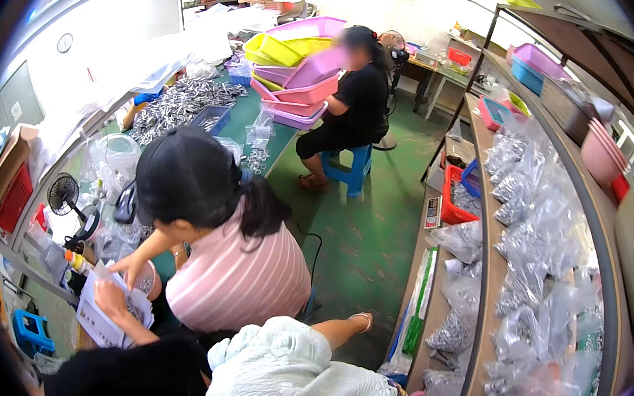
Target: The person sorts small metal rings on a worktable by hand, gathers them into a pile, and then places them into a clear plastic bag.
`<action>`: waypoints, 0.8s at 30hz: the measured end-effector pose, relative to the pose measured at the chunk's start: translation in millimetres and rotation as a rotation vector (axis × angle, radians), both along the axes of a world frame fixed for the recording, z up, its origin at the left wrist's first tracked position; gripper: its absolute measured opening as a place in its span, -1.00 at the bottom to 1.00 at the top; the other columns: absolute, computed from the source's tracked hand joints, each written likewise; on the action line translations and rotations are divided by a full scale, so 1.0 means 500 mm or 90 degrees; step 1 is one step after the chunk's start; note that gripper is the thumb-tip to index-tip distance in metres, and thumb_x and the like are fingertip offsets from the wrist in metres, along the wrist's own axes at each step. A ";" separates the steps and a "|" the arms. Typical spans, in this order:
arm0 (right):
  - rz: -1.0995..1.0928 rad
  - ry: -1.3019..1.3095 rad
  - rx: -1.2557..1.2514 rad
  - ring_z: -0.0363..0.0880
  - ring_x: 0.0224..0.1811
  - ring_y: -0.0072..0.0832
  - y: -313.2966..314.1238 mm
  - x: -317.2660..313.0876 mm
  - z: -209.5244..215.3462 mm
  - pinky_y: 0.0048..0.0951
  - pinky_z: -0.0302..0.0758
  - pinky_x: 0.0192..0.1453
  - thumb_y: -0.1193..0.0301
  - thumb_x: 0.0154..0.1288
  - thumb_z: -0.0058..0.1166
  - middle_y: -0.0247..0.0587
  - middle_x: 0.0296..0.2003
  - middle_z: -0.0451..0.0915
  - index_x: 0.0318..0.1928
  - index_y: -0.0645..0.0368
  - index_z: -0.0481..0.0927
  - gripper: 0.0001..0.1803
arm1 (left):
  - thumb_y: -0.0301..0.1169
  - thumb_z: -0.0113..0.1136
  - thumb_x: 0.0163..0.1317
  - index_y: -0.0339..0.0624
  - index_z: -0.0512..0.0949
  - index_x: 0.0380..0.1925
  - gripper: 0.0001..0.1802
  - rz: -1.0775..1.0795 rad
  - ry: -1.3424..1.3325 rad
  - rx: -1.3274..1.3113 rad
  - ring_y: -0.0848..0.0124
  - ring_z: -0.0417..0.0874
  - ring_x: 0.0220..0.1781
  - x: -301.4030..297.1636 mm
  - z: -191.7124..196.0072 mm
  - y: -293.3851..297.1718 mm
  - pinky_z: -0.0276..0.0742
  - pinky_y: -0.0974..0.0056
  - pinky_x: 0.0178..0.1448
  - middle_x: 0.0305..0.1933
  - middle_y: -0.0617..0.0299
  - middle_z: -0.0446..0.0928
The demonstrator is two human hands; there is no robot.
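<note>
Neither my left hand nor my right hand can be made out. At the lower left, a co-worker in a black cap and pink striped top [241, 280] bends over a bench. That person's hands [117, 287] are on white printed sheets [97, 315]. Just beside the sheets stands a pink tub [153, 282] with small parts in it. A glue-type bottle with an orange top [77, 263] is behind the sheets. White crinkled cloth [295, 373] and black cloth [127, 392] fill the lower edge; whose they are, I cannot tell.
Silvery metal parts [181, 108] lie heaped on the green table. Behind them rise stacked pink and yellow trays [300, 94]. Another person in black [359, 96] sits on a blue stool [352, 171]. Shelving on the right holds bagged parts [522, 255]. A small fan [64, 191] stands left.
</note>
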State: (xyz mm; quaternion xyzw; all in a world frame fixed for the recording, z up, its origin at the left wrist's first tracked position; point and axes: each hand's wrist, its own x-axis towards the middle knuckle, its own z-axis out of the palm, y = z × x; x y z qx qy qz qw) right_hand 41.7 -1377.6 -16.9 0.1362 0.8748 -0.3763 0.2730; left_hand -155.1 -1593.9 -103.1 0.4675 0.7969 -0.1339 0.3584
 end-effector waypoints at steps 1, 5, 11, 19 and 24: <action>-0.007 -0.004 -0.001 0.50 -0.38 -0.31 -0.009 -0.036 0.006 -0.26 0.42 -0.26 0.04 0.24 -0.01 0.02 -0.49 0.57 -0.39 0.32 0.59 -0.50 | -0.25 0.06 0.15 -0.21 0.59 -0.15 -0.66 0.195 -0.049 0.037 0.19 0.58 0.03 -0.029 -0.003 0.014 0.51 0.13 0.04 -0.01 0.04 0.55; 0.001 0.003 0.003 0.48 -0.40 -0.35 -0.025 -0.206 0.000 -0.27 0.42 -0.28 0.04 0.24 0.00 0.01 -0.51 0.57 -0.40 0.33 0.58 -0.50 | -0.24 0.07 0.12 -0.29 0.60 -0.22 -0.65 0.642 -0.162 0.197 0.09 0.58 0.01 -0.171 -0.007 0.018 0.50 0.05 0.01 -0.10 -0.09 0.57; 0.018 -0.021 -0.001 0.45 -0.42 -0.42 -0.012 -0.442 -0.059 -0.28 0.41 -0.30 0.05 0.23 0.02 -0.01 -0.54 0.56 -0.41 0.34 0.58 -0.50 | -0.43 0.07 0.09 -0.19 0.58 -0.16 -0.71 1.055 -0.099 0.341 0.09 0.60 -0.05 -0.382 0.132 -0.022 0.54 0.09 -0.07 -0.05 0.04 0.56; 0.140 -0.024 -0.034 0.40 -0.46 -0.50 0.029 -0.825 -0.145 -0.30 0.40 -0.33 0.07 0.23 0.05 -0.03 -0.58 0.54 -0.43 0.36 0.56 -0.51 | -0.53 -0.03 0.11 -0.20 0.54 -0.39 -0.86 1.296 0.762 0.942 0.07 0.59 -0.30 -0.700 0.274 -0.291 0.50 0.15 -0.18 -0.35 0.03 0.57; 0.231 0.000 -0.085 0.38 -0.48 -0.55 0.080 -1.036 -0.197 -0.32 0.39 -0.35 0.08 0.22 0.07 -0.05 -0.60 0.53 -0.44 0.37 0.56 -0.51 | -0.52 -0.07 0.19 -0.31 0.51 -0.36 -0.85 1.210 1.139 1.068 0.22 0.57 -0.34 -0.888 0.429 -0.609 0.48 0.24 -0.19 -0.39 0.05 0.55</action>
